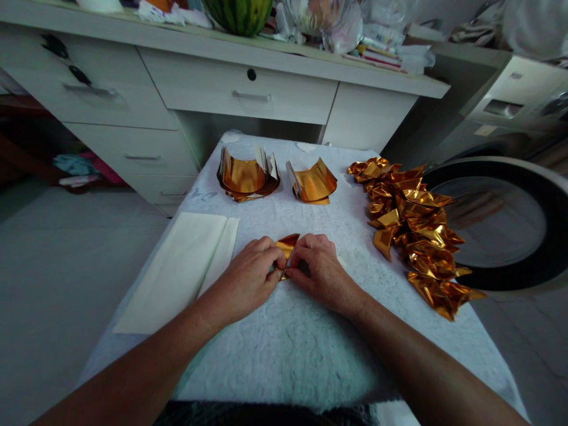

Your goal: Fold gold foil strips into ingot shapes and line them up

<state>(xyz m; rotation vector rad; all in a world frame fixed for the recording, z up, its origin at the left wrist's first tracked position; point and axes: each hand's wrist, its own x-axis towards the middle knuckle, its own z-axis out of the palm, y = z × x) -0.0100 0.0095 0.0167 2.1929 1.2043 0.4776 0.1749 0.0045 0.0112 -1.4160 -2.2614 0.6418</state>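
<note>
My left hand (254, 271) and my right hand (323, 271) meet at the middle of the cloth-covered table. Between them is a small piece of gold foil paper (287, 246), partly folded, with both hands' thumbs and fingers pinching it. My fingers hide much of its lower part. Beyond the hands stand a curved stack of gold foil sheets (243, 176) and, to its right, a smaller curved stack (316, 182). A row of folded gold paper pieces (406, 219) runs along the right side of the table. Left of my left hand lie flat off-white paper sheets (177, 260).
A white desk with drawers (248, 89) stands behind the table, bearing a watermelon (239, 13), a clear glass bowl (313, 15) and plastic bags. At the right, a washing machine's open round door (554, 225) sits close beside the folded pieces.
</note>
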